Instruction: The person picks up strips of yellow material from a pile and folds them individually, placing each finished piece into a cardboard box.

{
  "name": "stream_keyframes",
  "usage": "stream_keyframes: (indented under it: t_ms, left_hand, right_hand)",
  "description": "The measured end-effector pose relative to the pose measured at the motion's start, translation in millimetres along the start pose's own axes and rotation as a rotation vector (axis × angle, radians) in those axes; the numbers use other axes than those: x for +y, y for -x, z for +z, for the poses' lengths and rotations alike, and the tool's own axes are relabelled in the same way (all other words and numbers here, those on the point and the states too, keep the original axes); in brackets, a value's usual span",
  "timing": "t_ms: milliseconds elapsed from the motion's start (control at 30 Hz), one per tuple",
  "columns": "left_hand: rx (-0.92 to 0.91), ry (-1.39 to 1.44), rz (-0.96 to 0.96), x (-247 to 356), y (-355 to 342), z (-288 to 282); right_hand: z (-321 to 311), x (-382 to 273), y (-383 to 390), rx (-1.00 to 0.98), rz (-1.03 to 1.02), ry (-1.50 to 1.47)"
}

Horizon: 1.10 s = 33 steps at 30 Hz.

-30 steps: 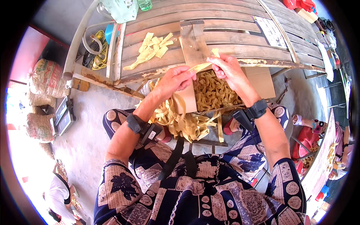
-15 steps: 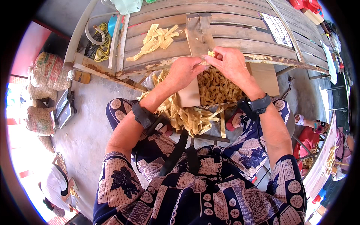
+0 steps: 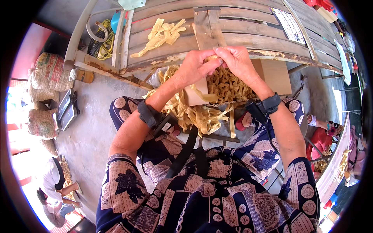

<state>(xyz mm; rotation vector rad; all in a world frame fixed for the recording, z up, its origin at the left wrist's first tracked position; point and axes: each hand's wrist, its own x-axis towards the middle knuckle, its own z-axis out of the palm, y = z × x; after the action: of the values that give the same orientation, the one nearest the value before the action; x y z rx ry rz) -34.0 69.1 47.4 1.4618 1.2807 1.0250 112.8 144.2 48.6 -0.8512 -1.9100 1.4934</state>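
Note:
My left hand (image 3: 196,66) and my right hand (image 3: 238,65) meet at the front edge of the slatted wooden bench, with fingers closed together. Between them they grip a pale yellow, ribbon-like strip (image 3: 205,95), whose tail hangs below my left hand. Just under the hands stands an open cardboard box (image 3: 276,76) full of knotted yellowish strips (image 3: 230,88). Long loose strips (image 3: 200,119) lie heaped in front of it, between my knees. More flat strips (image 3: 165,37) rest on the bench to the left. My fingers hide the strip's gripped part.
The bench (image 3: 248,40) has a rusty metal frame; a wooden block (image 3: 208,29) and a printed sheet (image 3: 288,25) lie on it. Stuffed sacks (image 3: 50,72) and a flat scale (image 3: 68,110) stand on the left floor. Another person (image 3: 54,180) bends at lower left.
My hands have drawn closer together, and a strip's tail now dangles below my left hand. The person at lower left has shifted posture.

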Motion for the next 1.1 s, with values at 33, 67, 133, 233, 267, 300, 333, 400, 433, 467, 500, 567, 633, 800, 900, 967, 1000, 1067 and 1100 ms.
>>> stream_keyframes:
  t_ms: [33,67,133,233,267,300,333,400,433,467,500,567,633,800,900,967,1000,1067,1100]
  left_hand:
    - [0.011,0.041,0.012,0.7,0.0,1.1]
    - [0.021,0.081,0.027,2.5,-1.2,1.9]
    - [0.040,0.156,-0.012,8.6,-0.1,6.5]
    - [0.069,0.266,-0.026,2.9,0.2,11.2]
    - [0.071,0.302,-0.021,3.6,-1.1,12.4]
    - [0.057,0.299,-0.044,5.5,-1.3,12.4]
    - [0.042,0.295,-0.067,9.0,-0.2,11.9]
    - [0.023,0.242,-0.074,12.6,0.6,8.4]
    - [0.015,0.195,-0.057,12.4,0.3,5.6]
    - [0.008,0.148,-0.040,10.7,0.4,1.5]
    - [0.017,0.097,-0.006,4.6,-1.5,-7.3]
    - [-0.010,0.116,-0.015,4.5,0.2,-21.6]
    - [0.011,0.050,-0.021,0.8,-1.8,-25.7]
    - [0.073,0.004,-0.026,-15.8,-4.8,-20.6]
    - [0.021,-0.048,-0.099,-15.4,-7.2,-22.9]
    - [0.046,0.086,-0.153,-14.6,-14.7,-36.4]
    - [0.059,0.155,-0.180,-12.9,-18.9,-42.6]
    - [0.108,0.216,-0.198,-11.1,-26.5,-51.9]
    - [0.132,0.203,-0.182,-13.5,-31.6,-56.0]
  right_hand:
    - [1.8,0.4,-0.3,0.025,-0.011,-0.085]
    - [3.4,0.7,-1.9,0.052,-0.024,-0.169]
    - [2.8,-1.1,-2.4,0.086,0.021,-0.307]
    - [3.0,-6.6,-0.5,0.077,0.181,-0.495]
    - [2.2,-8.5,-0.6,0.070,0.220,-0.574]
    - [1.7,-10.1,-0.6,0.063,0.260,-0.653]
    - [1.8,-11.6,-0.1,0.071,0.278,-0.656]
    - [2.3,-14.7,0.0,0.079,0.313,-0.664]
    - [-3.3,-12.6,-3.5,0.152,0.233,-0.578]
    - [-13.9,-8.1,-8.9,0.223,0.152,-0.491]
    - [-31.1,-6.1,-11.3,0.158,0.023,-0.473]
    - [-42.3,-4.2,-11.6,0.217,0.071,-0.263]
    - [-43.2,-7.7,-9.4,0.170,0.193,-0.229]
    - [-29.4,-4.8,-6.1,-0.068,0.270,-0.441]
    - [-36.6,12.7,-18.6,0.053,0.282,-0.552]
    - [-43.9,12.9,-29.2,0.130,0.274,-0.589]
    - [-44.1,11.6,-34.4,0.146,0.255,-0.575]
    - [-40.9,11.1,-44.8,0.177,0.220,-0.552]
    - [-39.1,11.2,-48.7,0.193,0.218,-0.543]
